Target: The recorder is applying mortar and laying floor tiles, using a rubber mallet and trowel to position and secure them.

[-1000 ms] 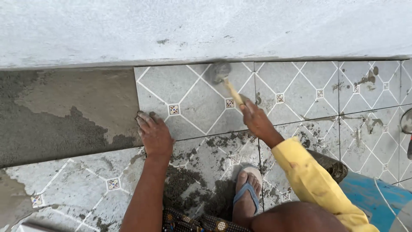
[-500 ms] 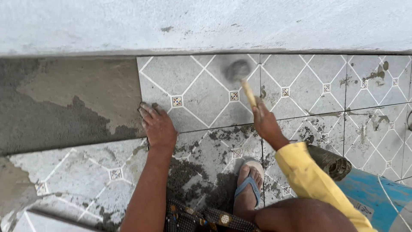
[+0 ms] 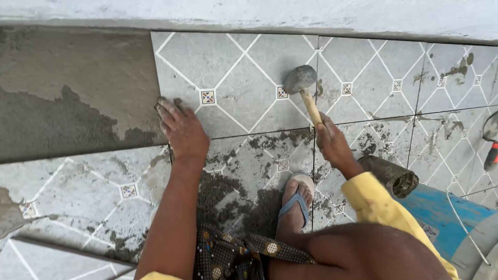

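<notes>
Head view, one entry. Your left hand (image 3: 180,129) lies flat, fingers spread, on the lower left corner of the patterned grey tile (image 3: 233,83), which sits against the pale wall (image 3: 249,13) beside bare dark mortar (image 3: 72,93). Your right hand (image 3: 332,145) is closed round the wooden handle of the rubber mallet (image 3: 301,83), its rounded grey head over the tile's right part. Judgement: tap lightly, work from the middle outward, and keep the flat hand steady so the edge lines up with the neighbouring tiles (image 3: 394,83). Surfaces: glazed squares with white diamond lines, smeared with gritty cement; a sandalled foot (image 3: 295,202) on the lower row.
</notes>
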